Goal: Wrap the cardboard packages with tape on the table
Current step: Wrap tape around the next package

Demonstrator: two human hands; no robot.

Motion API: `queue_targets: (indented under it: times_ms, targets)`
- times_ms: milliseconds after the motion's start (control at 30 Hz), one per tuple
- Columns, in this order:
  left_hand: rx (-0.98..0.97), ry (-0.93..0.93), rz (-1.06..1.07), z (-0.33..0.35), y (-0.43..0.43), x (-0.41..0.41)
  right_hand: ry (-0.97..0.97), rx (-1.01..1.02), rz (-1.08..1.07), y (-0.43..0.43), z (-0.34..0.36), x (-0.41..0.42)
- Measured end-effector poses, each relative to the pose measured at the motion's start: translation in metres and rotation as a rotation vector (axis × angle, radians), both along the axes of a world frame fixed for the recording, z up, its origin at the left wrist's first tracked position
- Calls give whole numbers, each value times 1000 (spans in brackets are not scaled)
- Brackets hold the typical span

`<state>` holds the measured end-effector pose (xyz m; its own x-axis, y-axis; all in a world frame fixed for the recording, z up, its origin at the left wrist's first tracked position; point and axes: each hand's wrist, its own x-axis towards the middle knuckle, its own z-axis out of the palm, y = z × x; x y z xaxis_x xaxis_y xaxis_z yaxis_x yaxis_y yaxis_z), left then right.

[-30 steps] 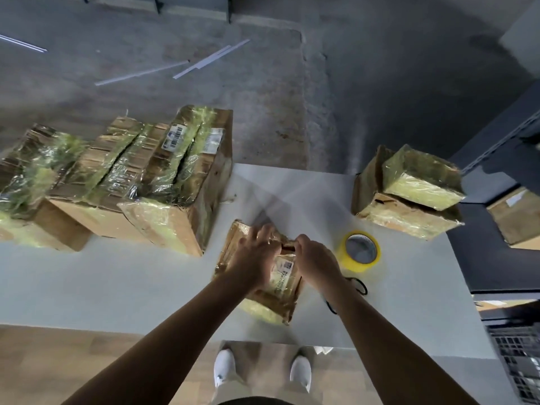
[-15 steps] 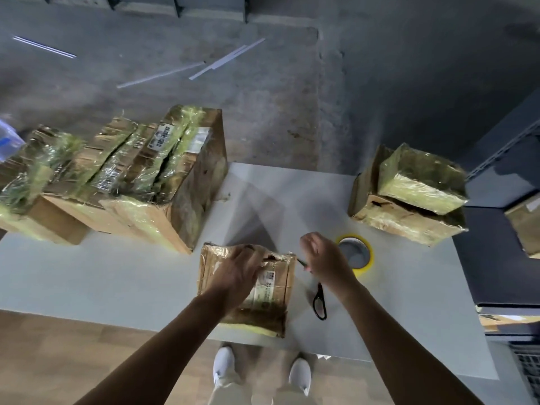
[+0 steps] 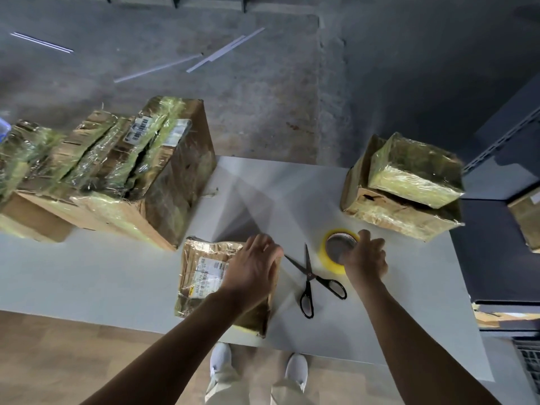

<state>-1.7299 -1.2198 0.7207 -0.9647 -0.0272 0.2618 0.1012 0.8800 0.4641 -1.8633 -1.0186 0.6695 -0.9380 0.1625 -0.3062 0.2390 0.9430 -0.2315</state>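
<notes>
Scissors (image 3: 311,280) now flat between package (image 3: 198,258) and tape roll (image 3: 323,252)

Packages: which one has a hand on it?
The flat package lying alone at the near table edge, under the left hand; left pile and right stack are untouched.
</notes>
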Motion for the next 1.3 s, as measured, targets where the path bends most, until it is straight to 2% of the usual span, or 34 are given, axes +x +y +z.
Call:
queue_targets:
  times_ms: [67,167,267,300,367,400,433,533,633,900,1133,1300]
  targets:
    - [80,-18,15,4,12,-11,-78,-62,-82,7,-2,-6]
    - [233,-77,48,10,27,-27,-143,-154,-57,15,-4,-10]
    - [419,-291,169,17,36,-40,-104,-390,-97,12,1,-6]
    - [553,-406,255,23,39,-47,-99,-485,-115,9,7,-3]
    - [943,-614,445,30,43,-56,-60,-612,-107,-1,22,2]
    - [1118,-691,525,35,43,-58,-17,-615,-62,-7,30,4]
    - [1216,-734,562,38,40,-57,37,-591,-7,-12,37,5]
    - [1377,-734,575,47,28,-52,160,-563,124,-31,58,11]
    - [1565,-706,689,53,14,-51,207,-611,167,-43,68,17]
    - [1552,-665,612,55,-30,-37,318,-598,307,-68,78,35]
    - [1473,-620,612,57,-46,-28,362,-580,340,-82,88,48]
    - [1514,-681,560,59,-64,-17,372,-628,494,-84,98,51]
